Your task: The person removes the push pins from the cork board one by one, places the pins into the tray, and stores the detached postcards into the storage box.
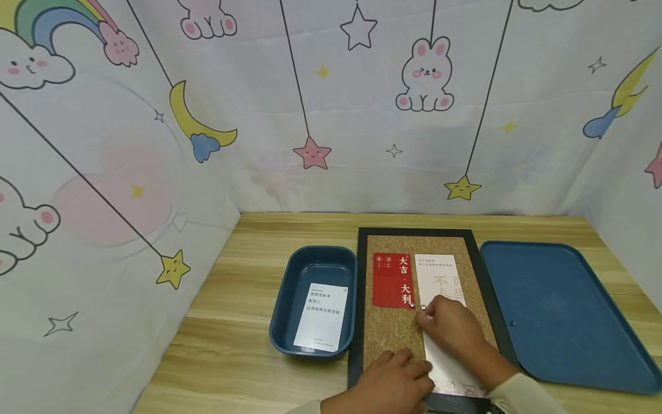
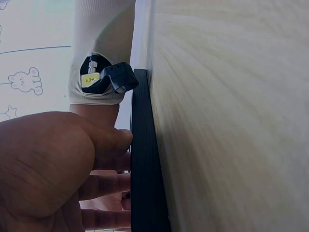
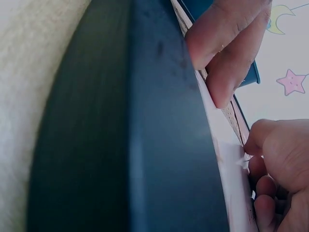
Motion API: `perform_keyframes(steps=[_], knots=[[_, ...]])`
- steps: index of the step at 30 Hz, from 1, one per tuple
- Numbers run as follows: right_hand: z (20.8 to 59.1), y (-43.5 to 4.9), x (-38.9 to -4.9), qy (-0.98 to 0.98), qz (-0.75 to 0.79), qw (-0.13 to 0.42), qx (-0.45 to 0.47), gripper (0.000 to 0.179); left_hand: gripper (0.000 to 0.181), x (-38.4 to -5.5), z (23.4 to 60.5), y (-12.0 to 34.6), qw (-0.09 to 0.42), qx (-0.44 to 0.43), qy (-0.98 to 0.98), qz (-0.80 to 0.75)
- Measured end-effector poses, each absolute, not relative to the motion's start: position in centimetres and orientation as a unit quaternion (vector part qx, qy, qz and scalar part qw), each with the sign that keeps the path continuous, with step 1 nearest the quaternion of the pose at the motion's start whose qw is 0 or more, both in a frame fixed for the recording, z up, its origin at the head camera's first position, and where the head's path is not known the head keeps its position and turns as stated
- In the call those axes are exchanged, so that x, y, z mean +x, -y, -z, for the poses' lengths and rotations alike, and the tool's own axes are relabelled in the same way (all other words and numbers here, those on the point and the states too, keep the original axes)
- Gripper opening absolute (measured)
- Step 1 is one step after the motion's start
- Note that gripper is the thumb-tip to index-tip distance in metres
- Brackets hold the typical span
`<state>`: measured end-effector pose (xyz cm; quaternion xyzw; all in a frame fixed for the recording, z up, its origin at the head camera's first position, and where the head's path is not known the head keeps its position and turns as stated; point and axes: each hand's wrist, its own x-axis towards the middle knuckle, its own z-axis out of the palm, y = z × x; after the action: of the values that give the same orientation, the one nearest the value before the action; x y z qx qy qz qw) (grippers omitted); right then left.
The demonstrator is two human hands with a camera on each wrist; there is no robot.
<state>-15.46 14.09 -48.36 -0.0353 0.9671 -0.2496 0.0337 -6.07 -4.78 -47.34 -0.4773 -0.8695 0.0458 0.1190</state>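
A cork board (image 1: 393,333) in a black frame lies on the table. My right hand (image 1: 455,328) is over the white card (image 1: 439,270) on its right side, pinching a small silver pushpin (image 1: 423,307) at the card's left edge. In the right wrist view the right hand's (image 3: 285,159) thumb and fingertip meet close to the card. Left of it, a red card (image 1: 388,282) has another pushpin (image 1: 412,305) at its lower right corner. My left hand (image 1: 390,382) rests on the lower part of the board, its fingertips at the white card's left edge.
A blue bin (image 1: 281,322) left of the board holds a white printed card (image 1: 320,316). At the right lies a blue tray (image 1: 569,310), its left edge by the frame, with a small pin (image 1: 512,324) in it. A patterned cloth (image 1: 351,184) hangs behind the table.
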Motion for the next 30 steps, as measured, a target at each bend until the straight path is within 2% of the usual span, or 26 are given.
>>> perform_keyframes(steps=[15, 22, 30], knots=[[48.36, -13.91, -15.59, -0.967, 0.251, 0.045, -0.030, 0.020, 0.029, -6.21, 47.30, 4.86, 0.101, -0.481, 0.870, -0.038], [48.52, -13.85, -15.68, -0.966, 0.252, 0.042, -0.026, 0.021, 0.029, -6.11, 47.30, 4.92, 0.111, -0.481, 0.869, -0.039], [48.29, -13.76, -15.64, -0.965, 0.257, 0.043, -0.022, 0.023, 0.030, -6.14, 47.23, 4.98, 0.096, -0.484, 0.869, -0.030]])
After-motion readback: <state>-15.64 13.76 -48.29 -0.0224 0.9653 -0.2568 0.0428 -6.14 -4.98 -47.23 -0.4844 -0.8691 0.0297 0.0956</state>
